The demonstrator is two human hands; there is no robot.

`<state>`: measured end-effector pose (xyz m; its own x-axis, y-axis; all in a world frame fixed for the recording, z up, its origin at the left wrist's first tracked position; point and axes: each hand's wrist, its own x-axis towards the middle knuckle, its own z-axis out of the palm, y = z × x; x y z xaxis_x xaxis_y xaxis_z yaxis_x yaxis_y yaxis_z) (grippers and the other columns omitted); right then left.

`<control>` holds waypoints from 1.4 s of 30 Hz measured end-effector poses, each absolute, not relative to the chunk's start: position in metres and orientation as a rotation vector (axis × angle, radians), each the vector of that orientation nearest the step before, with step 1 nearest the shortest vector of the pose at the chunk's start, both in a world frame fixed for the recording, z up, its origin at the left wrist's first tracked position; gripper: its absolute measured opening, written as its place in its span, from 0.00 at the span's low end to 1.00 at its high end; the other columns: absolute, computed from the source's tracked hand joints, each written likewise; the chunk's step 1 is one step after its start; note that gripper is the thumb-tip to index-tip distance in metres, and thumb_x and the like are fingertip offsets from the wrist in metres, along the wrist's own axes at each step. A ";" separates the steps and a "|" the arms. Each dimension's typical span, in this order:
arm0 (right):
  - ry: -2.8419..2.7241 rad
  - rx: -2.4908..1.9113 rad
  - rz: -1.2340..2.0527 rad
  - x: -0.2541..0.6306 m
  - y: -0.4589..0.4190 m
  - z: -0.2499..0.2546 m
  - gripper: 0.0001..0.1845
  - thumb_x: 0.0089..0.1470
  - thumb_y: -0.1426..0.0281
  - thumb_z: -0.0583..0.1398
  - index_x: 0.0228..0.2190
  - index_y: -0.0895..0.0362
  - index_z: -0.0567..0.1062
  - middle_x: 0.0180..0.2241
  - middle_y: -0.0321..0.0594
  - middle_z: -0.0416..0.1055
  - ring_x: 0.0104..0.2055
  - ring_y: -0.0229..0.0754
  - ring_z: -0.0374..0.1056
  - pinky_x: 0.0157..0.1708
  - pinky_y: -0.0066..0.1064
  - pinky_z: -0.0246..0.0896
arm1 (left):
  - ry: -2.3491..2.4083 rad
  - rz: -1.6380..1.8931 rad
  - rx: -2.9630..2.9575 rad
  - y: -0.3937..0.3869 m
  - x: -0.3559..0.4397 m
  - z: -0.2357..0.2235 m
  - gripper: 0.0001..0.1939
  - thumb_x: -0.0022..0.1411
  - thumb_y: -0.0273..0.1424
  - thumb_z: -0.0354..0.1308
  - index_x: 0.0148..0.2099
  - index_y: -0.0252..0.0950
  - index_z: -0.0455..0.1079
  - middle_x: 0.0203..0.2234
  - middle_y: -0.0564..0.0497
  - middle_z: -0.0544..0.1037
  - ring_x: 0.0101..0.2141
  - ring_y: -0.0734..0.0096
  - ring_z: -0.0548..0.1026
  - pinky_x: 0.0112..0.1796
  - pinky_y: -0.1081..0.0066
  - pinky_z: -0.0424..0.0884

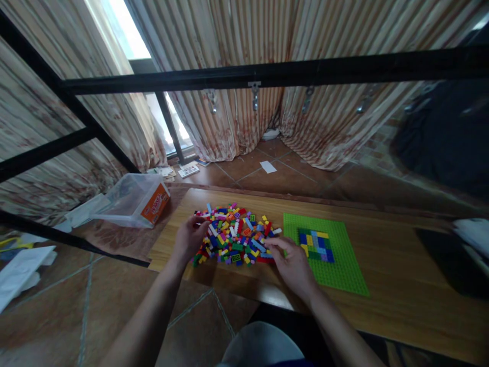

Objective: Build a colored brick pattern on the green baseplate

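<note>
A heap of small colourful building bricks (233, 235) lies on the wooden table in front of me. At the heap's left edge is my left hand (190, 238), its fingers loosely curved and apart, with no brick visible in them. My right hand (293, 265) reaches to the right edge of the heap, fingers stretched over the bricks; its palm side is hidden. Just beyond it lies a green baseplate (346, 270). On that plate sits a roughly square patch of joined blue, yellow, green and light-blue bricks (317, 246).
The wooden table (397, 275) carries a dark flat object (451, 260) at its right. On the floor to the left stands a clear plastic bin (128, 196) with an orange label. A black metal rail (275, 74) crosses in front of the curtains (237, 41).
</note>
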<state>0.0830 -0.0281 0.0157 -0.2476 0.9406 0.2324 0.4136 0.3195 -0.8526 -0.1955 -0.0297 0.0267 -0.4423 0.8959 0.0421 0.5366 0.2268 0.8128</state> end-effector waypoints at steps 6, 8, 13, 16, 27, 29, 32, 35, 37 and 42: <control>-1.813 -1.143 0.908 0.069 -0.037 0.020 0.11 0.58 0.68 0.54 0.36 0.52 0.77 0.37 0.40 0.76 0.41 0.43 0.70 0.44 0.37 0.64 | 1.296 1.426 0.558 -0.045 -0.163 0.032 0.14 0.45 0.35 0.68 0.34 0.33 0.72 0.26 0.53 0.75 0.26 0.76 0.71 0.28 0.76 0.68; -1.807 -1.104 0.943 0.059 -0.040 0.026 0.12 0.59 0.67 0.55 0.40 0.53 0.77 0.38 0.40 0.76 0.42 0.42 0.70 0.45 0.36 0.64 | 1.151 1.397 0.454 -0.053 -0.148 0.033 0.13 0.48 0.32 0.68 0.37 0.34 0.73 0.29 0.51 0.76 0.27 0.76 0.73 0.30 0.75 0.71; -1.707 -1.034 1.090 0.038 -0.047 0.036 0.15 0.57 0.64 0.57 0.46 0.51 0.74 0.41 0.39 0.74 0.40 0.40 0.70 0.41 0.32 0.66 | 0.914 1.319 0.378 -0.071 -0.111 0.032 0.12 0.54 0.31 0.65 0.42 0.36 0.74 0.35 0.49 0.78 0.34 0.72 0.76 0.39 0.71 0.73; -1.577 -1.035 1.204 0.035 -0.050 0.033 0.14 0.55 0.65 0.59 0.44 0.51 0.75 0.36 0.38 0.74 0.36 0.39 0.70 0.37 0.31 0.67 | 0.911 1.355 0.389 -0.080 -0.097 0.032 0.14 0.53 0.32 0.66 0.43 0.35 0.74 0.35 0.48 0.79 0.36 0.71 0.76 0.40 0.70 0.72; -1.431 -1.110 1.449 0.050 -0.075 0.015 0.08 0.46 0.67 0.65 0.32 0.54 0.78 0.33 0.39 0.77 0.36 0.42 0.72 0.39 0.34 0.68 | 1.130 1.330 0.454 -0.116 -0.081 0.017 0.15 0.49 0.36 0.69 0.39 0.35 0.78 0.29 0.51 0.78 0.32 0.73 0.72 0.40 0.72 0.67; -1.352 -1.100 1.519 0.049 -0.077 0.014 0.08 0.45 0.67 0.66 0.31 0.54 0.79 0.33 0.39 0.78 0.36 0.42 0.73 0.39 0.35 0.68 | 1.133 1.330 0.468 -0.120 -0.082 0.016 0.14 0.49 0.36 0.69 0.38 0.35 0.78 0.29 0.51 0.77 0.31 0.74 0.71 0.38 0.73 0.66; -1.270 -1.073 1.608 0.047 -0.077 0.014 0.09 0.44 0.66 0.66 0.32 0.53 0.80 0.34 0.39 0.78 0.37 0.43 0.74 0.41 0.36 0.69 | 1.109 1.335 0.466 -0.121 -0.085 0.018 0.14 0.50 0.36 0.68 0.38 0.34 0.78 0.28 0.51 0.77 0.30 0.76 0.70 0.36 0.74 0.65; -1.270 -1.065 1.606 0.044 -0.073 0.013 0.10 0.44 0.65 0.67 0.32 0.53 0.80 0.35 0.39 0.79 0.37 0.44 0.74 0.41 0.37 0.69 | 1.032 1.348 0.413 -0.121 -0.088 0.020 0.14 0.52 0.37 0.67 0.39 0.33 0.77 0.27 0.51 0.75 0.28 0.76 0.69 0.35 0.74 0.64; -1.317 -1.073 1.541 0.043 -0.068 0.011 0.11 0.45 0.64 0.65 0.34 0.54 0.79 0.36 0.40 0.78 0.38 0.44 0.74 0.41 0.37 0.69 | 0.992 1.354 0.375 -0.121 -0.090 0.021 0.15 0.53 0.37 0.66 0.40 0.32 0.77 0.26 0.50 0.75 0.27 0.76 0.69 0.33 0.74 0.64; -1.671 -1.123 1.167 0.043 -0.051 0.009 0.11 0.53 0.67 0.59 0.39 0.54 0.78 0.38 0.42 0.76 0.40 0.44 0.72 0.42 0.38 0.68 | 1.030 1.323 0.300 -0.124 -0.093 0.014 0.19 0.53 0.37 0.66 0.45 0.33 0.73 0.26 0.51 0.74 0.25 0.75 0.69 0.30 0.74 0.63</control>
